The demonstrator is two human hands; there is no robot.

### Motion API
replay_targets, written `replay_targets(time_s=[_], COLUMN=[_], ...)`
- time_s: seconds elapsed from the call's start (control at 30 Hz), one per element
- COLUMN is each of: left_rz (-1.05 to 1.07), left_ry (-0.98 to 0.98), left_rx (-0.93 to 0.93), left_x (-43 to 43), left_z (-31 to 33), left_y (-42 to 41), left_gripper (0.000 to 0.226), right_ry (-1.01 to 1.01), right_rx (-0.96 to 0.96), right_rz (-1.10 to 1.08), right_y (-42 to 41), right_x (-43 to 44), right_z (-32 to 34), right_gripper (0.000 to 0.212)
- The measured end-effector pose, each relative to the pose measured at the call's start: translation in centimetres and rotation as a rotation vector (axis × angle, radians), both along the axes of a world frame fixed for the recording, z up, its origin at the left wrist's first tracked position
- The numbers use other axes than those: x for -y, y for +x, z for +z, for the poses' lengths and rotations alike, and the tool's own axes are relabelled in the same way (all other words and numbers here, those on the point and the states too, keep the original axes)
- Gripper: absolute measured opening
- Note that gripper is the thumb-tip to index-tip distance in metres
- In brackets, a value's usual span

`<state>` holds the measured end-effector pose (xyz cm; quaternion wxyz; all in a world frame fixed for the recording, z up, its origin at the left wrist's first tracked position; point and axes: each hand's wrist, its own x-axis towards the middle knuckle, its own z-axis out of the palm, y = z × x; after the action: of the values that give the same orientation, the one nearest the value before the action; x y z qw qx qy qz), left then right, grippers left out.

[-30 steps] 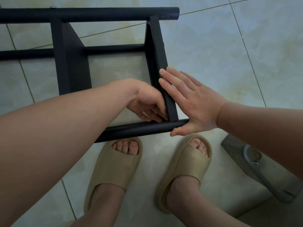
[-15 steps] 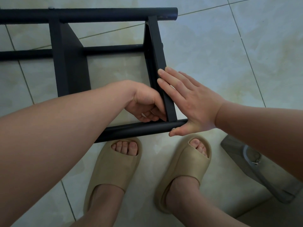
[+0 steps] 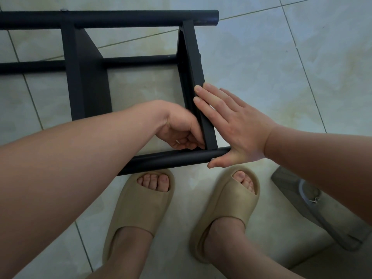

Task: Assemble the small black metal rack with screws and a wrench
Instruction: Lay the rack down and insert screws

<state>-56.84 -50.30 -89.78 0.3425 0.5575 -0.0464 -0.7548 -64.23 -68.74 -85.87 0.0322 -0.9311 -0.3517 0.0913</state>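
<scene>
The black metal rack [image 3: 84,81] lies on its side on the tiled floor. My left hand [image 3: 181,131] reaches inside the frame. Its fingers are curled at the corner where the right crossbar [image 3: 193,63] meets the near tube [image 3: 171,161], around something small with a pale glint; most of it is hidden. My right hand [image 3: 235,125] lies flat against the crossbar's outer face, fingers straight. Its thumb sits under the tube's end, beside a silver screw head [image 3: 212,158].
My feet in beige slippers [image 3: 141,208] stand just in front of the near tube. A grey flat object [image 3: 314,210] with a strap and metal clip lies at the right. Another screw head [image 3: 64,10] shows on the far tube.
My left hand's fingers have shifted slightly at the corner joint and look blurred now. My right hand stays pressed flat on the crossbar, and the rack has not moved.
</scene>
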Motion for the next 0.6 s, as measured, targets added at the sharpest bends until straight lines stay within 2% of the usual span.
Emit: replay_targets(time_s=[0.2,0.6], left_rz=[-0.078,-0.017], left_ry=[0.061,0.073], left_rx=[0.000,0.054], left_x=[-0.30,0.21], left_z=[0.41,0.67], left_y=[0.36,0.12], left_gripper=[0.012,0.011], right_ry=[0.001,0.011], right_rx=[0.000,0.004], right_rz=[0.002,0.003], right_y=[0.02,0.05], right_x=[-0.01,0.02], right_z=[0.01,-0.21], right_gripper=[0.129,0.129])
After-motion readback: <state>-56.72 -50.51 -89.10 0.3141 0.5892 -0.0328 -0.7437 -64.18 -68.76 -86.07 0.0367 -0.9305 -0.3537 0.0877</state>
